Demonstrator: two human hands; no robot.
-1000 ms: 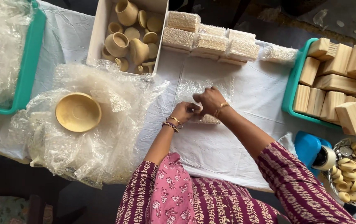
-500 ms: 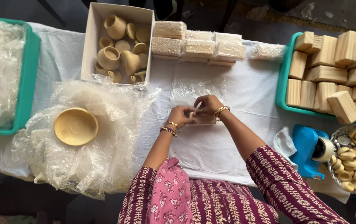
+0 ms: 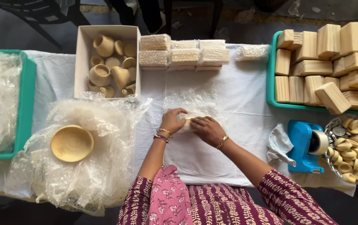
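My left hand [image 3: 172, 121] and my right hand [image 3: 207, 129] press together on a small item rolled in a sheet of bubble wrap [image 3: 190, 104] at the middle of the white-covered table [image 3: 237, 96]. The wrapped item [image 3: 188, 122] shows only as a pale sliver between my fingers. Both hands grip it, and loose wrap spreads away from me beyond the knuckles. A blue tape dispenser [image 3: 306, 146] stands to my right.
Several wrapped bundles [image 3: 183, 53] line the far edge. A white box of wooden pots [image 3: 108, 62] sits far left, a wooden bowl [image 3: 71, 143] on crumpled plastic at near left. A teal tray of wooden blocks [image 3: 329, 66] and a wire basket of small wooden cups [image 3: 356, 146] stand right.
The view has shifted slightly. My hands stay on the wrapped item, with the right hand now lying flatter over it and the wrap rolled closer around it.
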